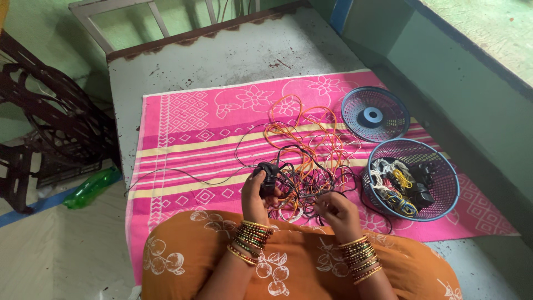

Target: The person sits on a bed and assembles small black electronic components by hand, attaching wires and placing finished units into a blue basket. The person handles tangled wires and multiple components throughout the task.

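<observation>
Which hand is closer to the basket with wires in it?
The right hand. It pinches thin wires from the tangle just beside the basket. The left hand holds a small black bundle farther away, so reaching over looks harder.

Woven pink cloth (189,128), plastic mesh basket (444,194), glossy green bottle (91,187)

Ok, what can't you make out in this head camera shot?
- Right hand: what the fingers pinch, hidden in the tangle of cords.
- Left hand: black bundle, kind unclear, partly covered by fingers.
- Basket contents: too small, piled together.
- Black metal frame: cut by the left edge.
</observation>
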